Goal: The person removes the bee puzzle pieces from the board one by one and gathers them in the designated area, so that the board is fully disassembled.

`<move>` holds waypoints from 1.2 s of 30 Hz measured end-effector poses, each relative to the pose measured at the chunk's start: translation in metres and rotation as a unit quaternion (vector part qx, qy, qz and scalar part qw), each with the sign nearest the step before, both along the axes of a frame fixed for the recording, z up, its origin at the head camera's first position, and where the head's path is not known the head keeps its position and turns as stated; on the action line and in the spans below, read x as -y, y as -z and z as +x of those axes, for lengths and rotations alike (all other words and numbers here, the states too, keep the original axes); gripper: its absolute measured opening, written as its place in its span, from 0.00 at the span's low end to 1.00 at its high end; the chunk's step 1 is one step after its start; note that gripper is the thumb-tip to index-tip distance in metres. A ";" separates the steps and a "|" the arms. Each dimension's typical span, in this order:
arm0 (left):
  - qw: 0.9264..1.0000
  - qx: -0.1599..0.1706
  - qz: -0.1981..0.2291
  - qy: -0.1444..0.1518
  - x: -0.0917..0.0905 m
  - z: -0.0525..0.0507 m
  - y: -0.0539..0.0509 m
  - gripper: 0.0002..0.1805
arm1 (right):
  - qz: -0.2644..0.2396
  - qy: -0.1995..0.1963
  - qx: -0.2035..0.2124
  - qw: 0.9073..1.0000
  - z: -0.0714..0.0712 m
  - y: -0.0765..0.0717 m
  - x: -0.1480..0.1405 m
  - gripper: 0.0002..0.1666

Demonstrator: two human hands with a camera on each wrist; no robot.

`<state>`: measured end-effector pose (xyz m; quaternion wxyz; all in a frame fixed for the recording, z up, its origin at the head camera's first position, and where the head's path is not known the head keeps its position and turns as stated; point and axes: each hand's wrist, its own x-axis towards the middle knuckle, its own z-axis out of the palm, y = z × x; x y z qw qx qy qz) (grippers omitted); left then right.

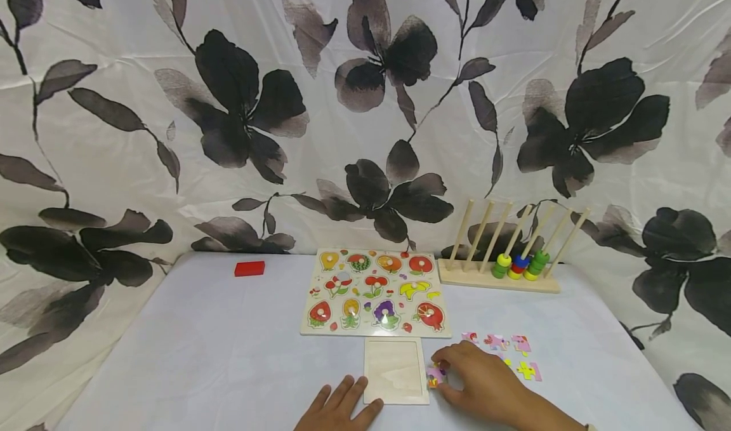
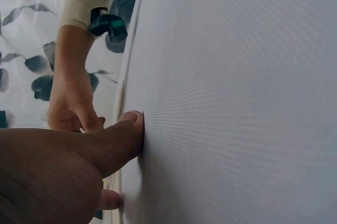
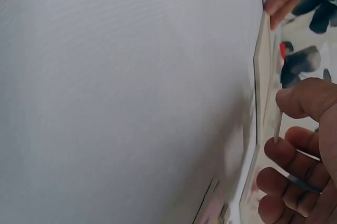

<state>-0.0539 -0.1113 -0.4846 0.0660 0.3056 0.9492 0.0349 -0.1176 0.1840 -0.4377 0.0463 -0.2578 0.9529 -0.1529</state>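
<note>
My right hand (image 1: 485,380) pinches a pink jigsaw piece (image 1: 435,376) between thumb and fingertips, just right of a shallow wooden puzzle tray (image 1: 425,374). In the right wrist view the piece (image 3: 278,126) shows edge-on as a thin strip between thumb and finger. Nothing lies inside the tray. My left hand (image 1: 339,409) has its fingers spread at the tray's lower left corner, the thumb by its bottom edge. More jigsaw pieces (image 1: 521,344), pink with yellow and red print, lie on the table beyond my right hand, which partly hides them.
A fruit peg puzzle board (image 1: 354,278) lies directly behind the tray. At the back right stands a wooden rack (image 1: 457,273) with upright rods and coloured rings. A red block (image 1: 249,268) sits at the back left. Floral cloth (image 1: 365,132) hangs behind the table.
</note>
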 end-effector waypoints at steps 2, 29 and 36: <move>1.000 -0.005 0.003 0.003 0.000 0.000 0.001 0.47 | -0.003 0.002 -0.006 1.000 0.000 0.000 -0.006 0.20; 1.000 -0.010 -0.006 0.000 -0.001 0.003 -0.002 0.47 | 0.003 0.131 0.034 0.991 0.004 -0.003 -0.088 0.25; 1.000 -0.010 -0.009 -0.001 0.000 0.002 -0.002 0.46 | 0.003 0.145 0.037 0.989 0.007 -0.002 -0.103 0.25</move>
